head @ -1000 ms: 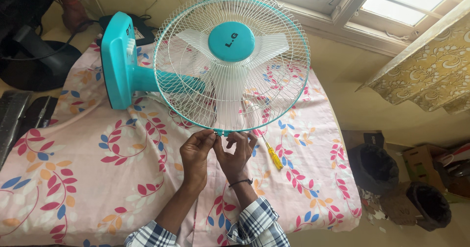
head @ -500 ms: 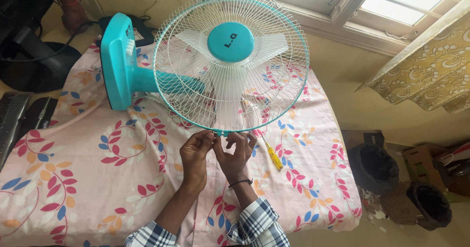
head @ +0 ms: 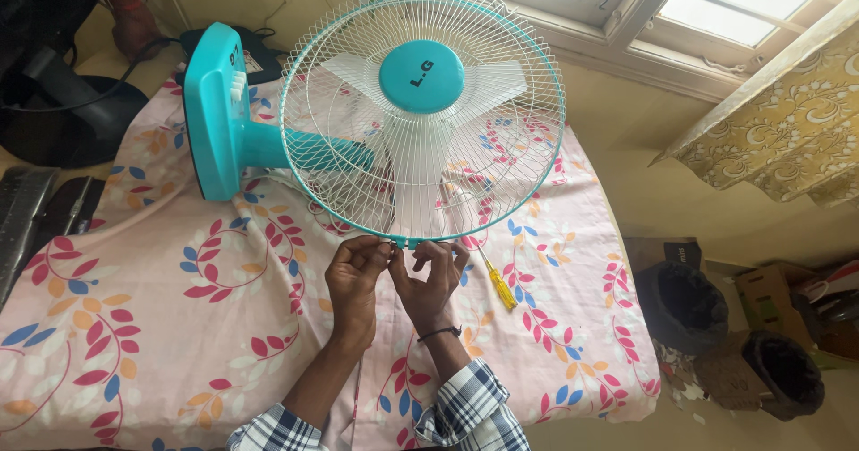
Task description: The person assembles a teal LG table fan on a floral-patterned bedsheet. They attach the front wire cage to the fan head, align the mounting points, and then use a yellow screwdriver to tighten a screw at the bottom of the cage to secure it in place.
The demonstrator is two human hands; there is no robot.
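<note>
A teal table fan (head: 224,129) lies on its side on a bed with a pink floral sheet (head: 161,308). Its white wire guard (head: 501,138) with a teal rim faces me, with white blades and a teal hub (head: 420,77) behind the wires. My left hand (head: 356,285) and my right hand (head: 431,283) meet at the lowest point of the guard rim (head: 404,241), fingertips pinched on the rim's small clip there. A yellow-handled screwdriver (head: 497,283) lies on the sheet just right of my right hand.
A window (head: 680,12) and a yellow patterned curtain (head: 787,120) are at the upper right. Two dark bins (head: 684,308) and a cardboard box (head: 774,294) stand on the floor right of the bed. Black equipment and cables (head: 63,111) sit at the left.
Almost nothing has moved; my left hand has shifted very slightly at the rim clip, and the fan stays where it was.
</note>
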